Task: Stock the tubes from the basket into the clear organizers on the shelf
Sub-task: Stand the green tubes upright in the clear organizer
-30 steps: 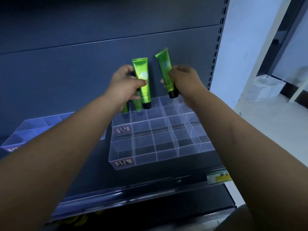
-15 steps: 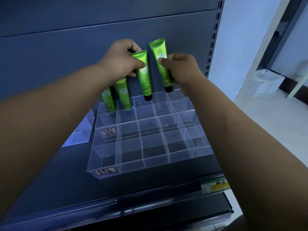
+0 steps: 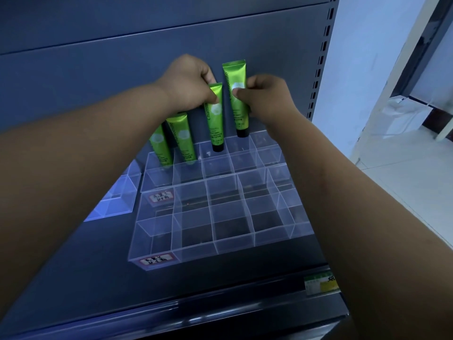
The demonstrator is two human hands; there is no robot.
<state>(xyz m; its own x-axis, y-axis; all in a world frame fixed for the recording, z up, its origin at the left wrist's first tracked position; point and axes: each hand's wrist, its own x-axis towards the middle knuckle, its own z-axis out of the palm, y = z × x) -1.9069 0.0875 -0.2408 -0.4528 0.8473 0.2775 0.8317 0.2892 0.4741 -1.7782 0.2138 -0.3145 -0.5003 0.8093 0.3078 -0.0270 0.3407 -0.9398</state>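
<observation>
Both hands were up at the back row of the clear organizer (image 3: 215, 212) on the dark shelf (image 3: 73, 278). The left hand (image 3: 188, 83) pinched the top of a green tube (image 3: 215, 116), whose black cap dipped toward the third back compartment; whether it touched bottom I could not tell. At its three o'clock, the right hand (image 3: 263, 98) gripped a second tube (image 3: 237, 99), cap down above the next compartment. At its nine o'clock, two more tubes (image 3: 182, 138) stood in the back cells, leaning on the rear panel.
</observation>
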